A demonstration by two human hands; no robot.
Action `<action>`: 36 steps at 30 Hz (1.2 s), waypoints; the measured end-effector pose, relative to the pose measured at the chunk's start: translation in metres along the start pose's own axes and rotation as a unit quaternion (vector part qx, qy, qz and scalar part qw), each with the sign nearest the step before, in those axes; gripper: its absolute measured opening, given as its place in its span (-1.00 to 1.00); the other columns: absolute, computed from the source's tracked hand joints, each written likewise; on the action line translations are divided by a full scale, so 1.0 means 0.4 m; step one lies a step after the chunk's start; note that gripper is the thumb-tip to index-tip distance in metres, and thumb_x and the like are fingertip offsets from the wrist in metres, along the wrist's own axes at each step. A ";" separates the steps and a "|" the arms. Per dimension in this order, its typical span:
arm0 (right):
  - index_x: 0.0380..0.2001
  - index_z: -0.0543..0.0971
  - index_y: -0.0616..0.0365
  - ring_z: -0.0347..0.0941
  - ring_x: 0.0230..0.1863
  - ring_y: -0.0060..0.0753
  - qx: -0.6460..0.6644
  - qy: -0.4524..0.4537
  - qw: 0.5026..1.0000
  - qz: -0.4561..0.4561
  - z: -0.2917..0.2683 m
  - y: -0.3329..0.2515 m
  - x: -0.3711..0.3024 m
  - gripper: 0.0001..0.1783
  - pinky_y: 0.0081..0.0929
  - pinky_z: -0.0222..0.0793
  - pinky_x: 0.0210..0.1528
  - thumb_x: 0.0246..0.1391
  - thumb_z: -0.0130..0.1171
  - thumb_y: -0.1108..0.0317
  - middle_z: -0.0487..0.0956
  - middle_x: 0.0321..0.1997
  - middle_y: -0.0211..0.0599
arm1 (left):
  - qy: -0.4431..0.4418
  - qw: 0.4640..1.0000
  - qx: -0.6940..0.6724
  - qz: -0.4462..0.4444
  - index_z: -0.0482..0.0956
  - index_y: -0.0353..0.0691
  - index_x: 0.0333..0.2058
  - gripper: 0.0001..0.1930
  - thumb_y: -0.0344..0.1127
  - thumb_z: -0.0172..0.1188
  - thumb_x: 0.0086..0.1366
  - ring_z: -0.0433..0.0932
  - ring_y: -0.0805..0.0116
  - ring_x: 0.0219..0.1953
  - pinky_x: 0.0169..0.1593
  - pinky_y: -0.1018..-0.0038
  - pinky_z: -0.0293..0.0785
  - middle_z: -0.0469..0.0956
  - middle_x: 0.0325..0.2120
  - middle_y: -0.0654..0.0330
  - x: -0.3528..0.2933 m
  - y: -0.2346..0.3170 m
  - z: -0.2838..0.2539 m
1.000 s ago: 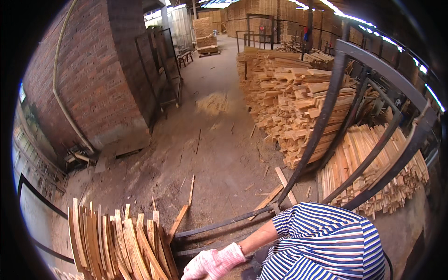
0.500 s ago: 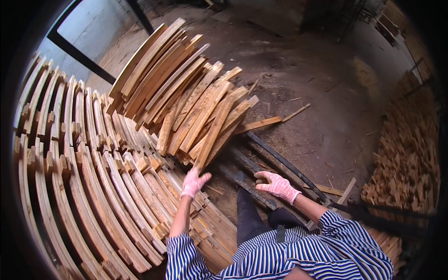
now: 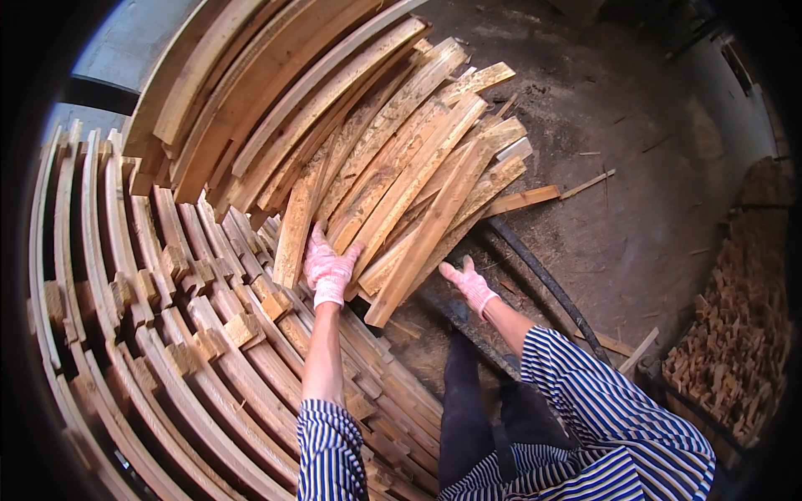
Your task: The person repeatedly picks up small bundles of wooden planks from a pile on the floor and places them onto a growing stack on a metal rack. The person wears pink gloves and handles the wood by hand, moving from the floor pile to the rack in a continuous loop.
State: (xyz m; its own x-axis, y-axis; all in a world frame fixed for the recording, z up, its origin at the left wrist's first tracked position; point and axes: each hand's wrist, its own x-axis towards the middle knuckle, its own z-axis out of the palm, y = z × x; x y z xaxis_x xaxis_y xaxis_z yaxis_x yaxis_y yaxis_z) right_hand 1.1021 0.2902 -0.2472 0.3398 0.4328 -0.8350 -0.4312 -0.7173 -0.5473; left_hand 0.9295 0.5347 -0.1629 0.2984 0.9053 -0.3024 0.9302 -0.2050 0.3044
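My left hand [image 3: 328, 269], in a pink knit glove, is at the near ends of a heap of wooden planks [image 3: 418, 184]. Its thumb and fingers close around one plank's end, which the glove partly hides. To the right of that hand, a loose plank [image 3: 434, 230] slants across the top of the heap with its near end jutting toward me. My right hand [image 3: 470, 285], also gloved in pink, is empty, thumb and fingers apart. It hovers just off the heap's right-hand ends, above a dark metal bar [image 3: 543, 292].
Rows of stacked timber with small spacer blocks [image 3: 242, 330] fill the left side. Taller planks [image 3: 276, 92] lean behind the heap. Another wood pile [image 3: 731, 334] stands at far right. Scraps, including a thin stick [image 3: 587, 184], lie on the dirt floor [image 3: 635, 242].
My view has moved nearer the heap. My left hand has left the top slanting plank and now grips among the planks left of it. The right hand has reached forward, still empty.
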 end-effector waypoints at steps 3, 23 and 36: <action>0.51 -0.18 -0.04 0.25 0.37 0.00 0.215 0.060 0.974 -0.031 0.079 0.048 0.191 0.34 0.13 0.38 0.19 -0.09 0.40 -0.31 0.27 0.42 -0.03 | -0.041 0.998 0.048 -0.027 0.09 -0.06 0.41 0.14 0.29 0.45 -0.05 0.30 0.01 0.33 0.33 0.29 0.27 0.28 0.33 0.01 0.017 0.094 -0.013; 0.28 0.34 0.04 0.31 0.30 -0.20 0.514 -0.081 0.854 0.003 0.097 0.191 0.182 -0.08 -0.10 0.22 0.41 -0.10 0.47 -0.11 0.43 0.27 -0.33 | -0.064 0.995 0.068 -0.043 0.12 -0.29 0.37 0.34 0.56 0.36 -0.22 0.47 0.06 0.19 0.04 0.24 0.61 0.33 0.25 -0.17 -0.030 0.081 0.068; 0.35 0.24 0.17 0.26 0.36 -0.15 0.562 -0.277 0.779 -0.018 0.003 0.165 0.141 0.13 -0.09 0.12 0.47 -0.18 0.44 -0.23 0.37 0.36 -0.18 | -0.212 0.955 -0.207 0.012 0.09 -0.29 0.36 0.15 0.03 0.60 -0.10 0.65 0.13 -0.07 0.05 0.33 0.59 0.61 -0.05 -0.10 -0.139 0.211 0.237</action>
State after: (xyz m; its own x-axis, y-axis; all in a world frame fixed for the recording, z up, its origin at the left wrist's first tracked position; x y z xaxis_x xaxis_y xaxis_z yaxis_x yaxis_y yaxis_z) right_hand 1.0918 0.2681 -0.3305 0.0906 0.8345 -0.5435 -0.9951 0.0978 -0.0157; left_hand 1.0116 0.4319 -0.2059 0.4601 0.6525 -0.6021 0.7843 0.0193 0.6201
